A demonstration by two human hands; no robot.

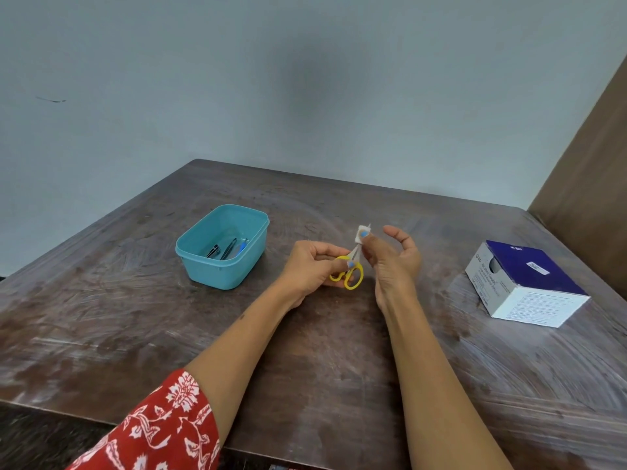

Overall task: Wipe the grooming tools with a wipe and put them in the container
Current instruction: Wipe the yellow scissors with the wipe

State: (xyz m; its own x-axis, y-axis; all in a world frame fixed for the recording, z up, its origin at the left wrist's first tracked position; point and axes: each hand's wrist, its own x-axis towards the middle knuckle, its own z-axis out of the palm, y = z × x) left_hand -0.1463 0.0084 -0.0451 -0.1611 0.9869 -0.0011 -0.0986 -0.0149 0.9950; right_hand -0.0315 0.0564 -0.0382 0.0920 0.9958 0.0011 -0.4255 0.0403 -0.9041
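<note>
Head view, person at a dark wooden table (pixel 305 351), both bare forearms reaching in. Left hand (pixel 312 269) grips small scissors (pixel 349 271) by the yellow handles, fingers curled round the loops, thumb on top; blades point up and away, toward the right hand. Right hand (pixel 390 259) pinches a small white wipe (pixel 362 234) between thumb and a fingertip, wipe folded over the upper part of the blades near the tip; its other fingers are loosely curled and spread apart, touching nothing. Scissors held in the air above the middle of the table, just right of the container, not in it. Teal plastic container (pixel 200 262), open top, sits on the table left of the hands, near but not touching them. Inside it lie a few dark tools (pixel 222 251), looks like clippers and tweezers plus something with a blue handle; too small to tell exactly. Blue and white cardboard box (pixel 529 286) lies on the table well to the right, apart from both hands. Red sleeve (pixel 163 429) with white pattern on the left arm at bottom left. Grey-blue wall (pixel 305 79) behind the table.
</note>
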